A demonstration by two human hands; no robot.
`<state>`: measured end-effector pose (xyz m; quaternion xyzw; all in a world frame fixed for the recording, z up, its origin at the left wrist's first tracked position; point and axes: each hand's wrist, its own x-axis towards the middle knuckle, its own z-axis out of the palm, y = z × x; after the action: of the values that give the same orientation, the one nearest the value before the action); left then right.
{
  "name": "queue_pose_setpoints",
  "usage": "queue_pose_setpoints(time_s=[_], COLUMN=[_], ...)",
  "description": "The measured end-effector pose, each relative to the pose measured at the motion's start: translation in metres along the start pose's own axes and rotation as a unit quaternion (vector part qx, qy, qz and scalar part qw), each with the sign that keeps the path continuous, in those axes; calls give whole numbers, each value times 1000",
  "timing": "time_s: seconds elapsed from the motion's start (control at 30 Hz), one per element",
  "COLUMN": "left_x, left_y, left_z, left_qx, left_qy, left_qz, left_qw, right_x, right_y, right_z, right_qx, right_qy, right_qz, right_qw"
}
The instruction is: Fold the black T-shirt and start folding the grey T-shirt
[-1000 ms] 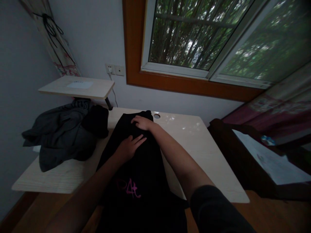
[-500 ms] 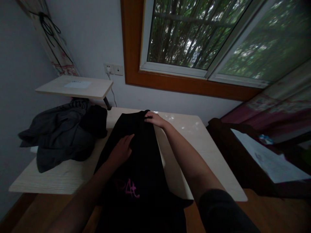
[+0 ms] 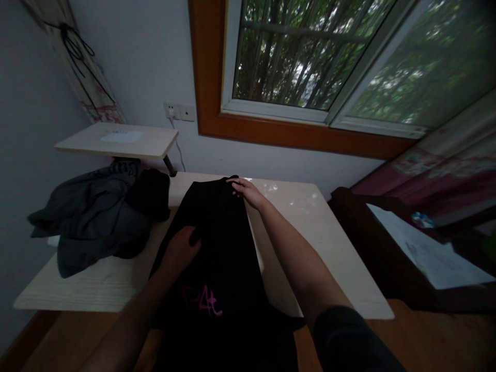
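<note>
Dark grey clothes (image 3: 93, 206) heaped along desk (image 3: 310, 209) left edge. Raised shelf (image 3: 157, 143) over back-left corner, 1 paper (image 3: 122, 136) on it. 2 wall plates (image 3: 187, 113) behind.

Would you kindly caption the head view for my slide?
Left hand and right hand on a black garment atop a pale table.

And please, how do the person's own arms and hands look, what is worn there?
The left hand and right hand wear no visible gloves or watch. On the right arm, a dark sleeve ends near the elbow. The left forearm is bare; no sleeve shows.
</note>
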<state>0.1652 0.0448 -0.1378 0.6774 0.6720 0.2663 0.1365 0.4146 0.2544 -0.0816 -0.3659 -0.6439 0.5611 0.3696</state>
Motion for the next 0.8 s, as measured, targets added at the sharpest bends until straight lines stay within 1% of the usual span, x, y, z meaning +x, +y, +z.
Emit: queue_pose_setpoints(time_s=[0.07, 0.17, 0.27, 0.33, 0.4, 0.47, 0.5, 0.57, 0.63, 0.7, 0.8], left_x=[-3, -5, -2, 3, 8, 14, 16, 19, 21, 20, 20], left_y=[0, 2, 7, 9, 8, 0, -7, -22, -37, -48, -55], left_z=[-4, -13, -30, -43, -54, -62, -63, -63, -60, -56, -56], left_qx=[-11, -46, -105, -146, -177, -191, -194, -191, -180, -162, -129], left_qy=[-6, 1, 17, 32, 52, 62, 56, 23, -15, -37, -48], left_qz=[-6, -33, -73, -93, -106, -116, -123, -140, -160, -175, -171], left_qw=[1000, 998, 992, 984, 977, 973, 972, 971, 971, 971, 976], right_x=[3, 13, 31, 46, 62, 76, 82, 91, 95, 95, 92], right_y=[-1, -3, -8, -12, -15, -15, -13, -6, 4, 16, 31], right_z=[5, 16, 33, 46, 60, 73, 80, 93, 105, 116, 129], right_qx=[13, 29, 47, 54, 44, 10, -18, -79, -117, -125, -121], right_qy=[6, 47, 91, 111, 126, 136, 138, 136, 129, 118, 93], right_qz=[-9, -7, -23, -43, -51, -46, -39, -27, -22, -22, -19], right_qw=[1000, 998, 994, 991, 990, 990, 989, 987, 984, 985, 988])
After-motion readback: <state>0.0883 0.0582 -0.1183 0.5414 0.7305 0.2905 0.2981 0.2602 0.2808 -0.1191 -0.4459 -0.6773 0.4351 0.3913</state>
